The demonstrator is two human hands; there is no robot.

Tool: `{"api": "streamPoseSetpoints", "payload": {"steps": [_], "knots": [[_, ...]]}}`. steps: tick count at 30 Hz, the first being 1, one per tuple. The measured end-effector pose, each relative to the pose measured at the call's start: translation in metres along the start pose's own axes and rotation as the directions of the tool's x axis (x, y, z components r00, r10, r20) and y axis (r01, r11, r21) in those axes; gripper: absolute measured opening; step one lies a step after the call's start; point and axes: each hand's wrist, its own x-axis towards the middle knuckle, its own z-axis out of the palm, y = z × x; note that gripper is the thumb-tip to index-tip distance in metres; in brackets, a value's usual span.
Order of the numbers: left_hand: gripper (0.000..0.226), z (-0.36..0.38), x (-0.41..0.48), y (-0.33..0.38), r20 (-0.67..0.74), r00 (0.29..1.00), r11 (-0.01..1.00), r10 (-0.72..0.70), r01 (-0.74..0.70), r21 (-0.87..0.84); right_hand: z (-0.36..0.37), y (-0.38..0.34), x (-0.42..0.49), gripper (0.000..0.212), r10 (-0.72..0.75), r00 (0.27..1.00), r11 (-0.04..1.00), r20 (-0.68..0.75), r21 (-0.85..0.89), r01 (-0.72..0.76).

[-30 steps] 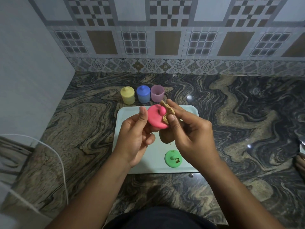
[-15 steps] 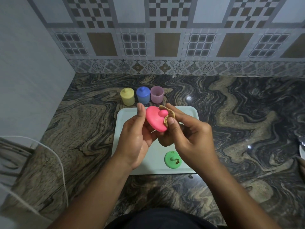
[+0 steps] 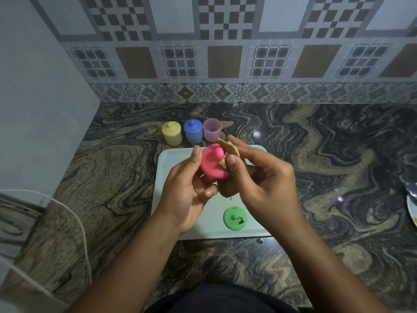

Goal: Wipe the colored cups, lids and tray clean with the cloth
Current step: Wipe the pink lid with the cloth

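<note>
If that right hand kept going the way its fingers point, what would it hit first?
The right hand pinches the cloth, pointing at the pink lid held by the left hand; it would likely press straight into that lid.

Marbled counter carries pale tray, yellow cup, blue cup and purple cup.

Raised side by side, the left hand grips a pink lid; the right hand pinches a cloth against it.
</note>
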Motion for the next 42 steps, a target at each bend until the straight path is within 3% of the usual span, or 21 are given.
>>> {"api": "streamPoseSetpoints", "payload": {"steps": [3, 5, 7, 10, 15, 18, 20, 31, 42], "knots": [[0.048, -0.003, -0.001, -0.002, 0.045, 0.998, 0.998, 0.042, -0.04, -0.044, 0.002, -0.005, 0.0, 0.018, 0.073, 0.997, 0.997, -0.011, 0.038, -0.073], [0.036, -0.005, -0.005, -0.002, 0.106, 0.992, 0.997, 0.075, -0.073, -0.03, 0.0, -0.009, 0.001, 0.017, 0.083, 0.996, 0.996, -0.034, 0.046, -0.081], [0.022, -0.005, -0.006, 0.0, 0.091, 0.994, 0.998, 0.061, -0.063, 0.02, -0.001, -0.012, 0.004, 0.017, 0.062, 0.997, 0.997, -0.054, 0.041, -0.06], [0.022, -0.003, -0.007, 0.004, 0.023, 1.0, 0.999, 0.019, -0.018, -0.026, -0.001, -0.013, 0.007, 0.019, 0.017, 0.998, 1.0, -0.066, 0.015, -0.016], [0.031, -0.002, -0.005, 0.007, -0.061, 0.998, 0.995, -0.026, 0.02, -0.098, -0.008, -0.017, 0.011, 0.022, -0.136, 0.99, 0.965, 0.033, -0.223, 0.14], [0.033, -0.004, -0.005, 0.007, -0.078, 0.996, 0.988, -0.039, 0.026, -0.155, -0.01, -0.02, 0.011, 0.026, -0.26, 0.952, 0.842, 0.165, -0.444, 0.307], [0.03, -0.003, -0.007, 0.008, -0.063, 0.997, 0.986, -0.037, 0.026, -0.163, -0.009, -0.023, 0.011, 0.027, -0.275, 0.938, 0.796, 0.21, -0.499, 0.344], [0.031, -0.001, -0.012, 0.012, -0.044, 0.999, 0.991, -0.015, 0.009, -0.134, -0.012, -0.033, 0.015, 0.046, -0.194, 0.918, 0.742, 0.345, -0.561, 0.367], [0.031, 0.0, -0.012, 0.019, -0.028, 0.999, 0.994, -0.03, 0.027, -0.105, -0.013, -0.035, 0.011, 0.039, -0.268, 0.907, 0.759, 0.326, -0.507, 0.407]]}}
